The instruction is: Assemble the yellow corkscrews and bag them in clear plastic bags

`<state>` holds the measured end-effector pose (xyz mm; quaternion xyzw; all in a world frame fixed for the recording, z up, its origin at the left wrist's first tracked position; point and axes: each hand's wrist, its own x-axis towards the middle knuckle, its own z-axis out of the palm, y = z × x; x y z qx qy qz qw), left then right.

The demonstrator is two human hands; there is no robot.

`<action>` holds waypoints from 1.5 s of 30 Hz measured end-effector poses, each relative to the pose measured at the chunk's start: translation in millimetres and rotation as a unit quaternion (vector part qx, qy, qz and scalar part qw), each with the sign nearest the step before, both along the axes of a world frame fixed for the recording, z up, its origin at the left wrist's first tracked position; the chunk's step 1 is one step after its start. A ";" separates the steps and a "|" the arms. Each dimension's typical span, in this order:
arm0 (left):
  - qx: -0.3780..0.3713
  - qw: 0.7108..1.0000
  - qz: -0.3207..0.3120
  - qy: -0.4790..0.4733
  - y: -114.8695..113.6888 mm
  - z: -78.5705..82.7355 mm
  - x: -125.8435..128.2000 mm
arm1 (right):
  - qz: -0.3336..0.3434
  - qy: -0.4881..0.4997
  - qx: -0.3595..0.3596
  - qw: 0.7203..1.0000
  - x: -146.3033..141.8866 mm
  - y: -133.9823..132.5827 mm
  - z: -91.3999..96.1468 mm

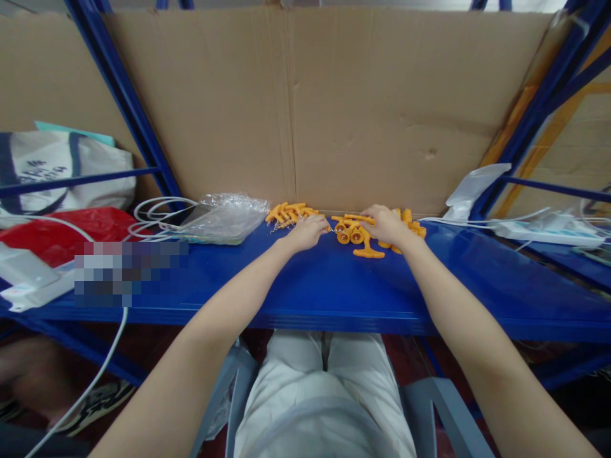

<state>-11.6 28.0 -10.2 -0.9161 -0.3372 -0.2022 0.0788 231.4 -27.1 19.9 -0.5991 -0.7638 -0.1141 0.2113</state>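
Orange, plastic-looking T-shaped piece (368,253) lies flat on the blue metal shelf (344,292), near edge of the right-hand orange pile (344,236). Crossbar runs left-right, nearest the wearer; stem is the long axis, pointing away toward the brown cardboard panel (363,114). Right hand (384,224) over that pile, left hand (308,233) at the left-hand orange cluster (285,212). Fingers bent; can't tell what either grips, too small.

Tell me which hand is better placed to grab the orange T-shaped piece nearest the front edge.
Probably your right hand: it is close behind that T-shaped piece, while your left hand is farther off, by the left orange pile.
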 end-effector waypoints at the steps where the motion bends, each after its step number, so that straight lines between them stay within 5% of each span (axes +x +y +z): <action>1: 0.004 1.000 -0.007 -0.002 -1.1 0.1 1.0 | 0.038 0.017 0.003 0.999 -6.1 0.3 -2.3; 5: 0.017 0.999 -0.028 -0.006 -4.5 0.4 5.1 | 0.183 0.145 -0.028 0.972 -28.5 3.9 -13.8; 8: 0.031 0.998 -0.046 -0.005 -4.2 -0.1 6.0 | 0.251 0.281 -0.112 0.920 -36.6 8.8 -22.3; 13: 0.043 0.996 -0.074 -0.011 -0.3 -2.8 4.7 | 0.297 0.418 -0.196 0.836 -38.2 12.8 -30.9; 17: 0.044 0.995 -0.082 -0.019 1.5 -4.8 5.4 | 0.306 0.426 -0.242 0.816 -39.7 10.0 -34.0; 22: 0.056 0.995 -0.080 -0.030 0.6 -5.8 6.9 | 0.306 0.391 -0.256 0.830 -40.6 13.6 -39.7; 33: 0.101 0.981 -0.084 -0.141 -7.3 1.6 7.2 | 0.258 0.334 -0.054 0.905 -34.9 31.0 -44.4; 45: 0.065 0.978 -0.149 -0.133 -0.8 -9.4 15.8 | 0.195 0.212 0.012 0.957 -31.4 28.3 -41.1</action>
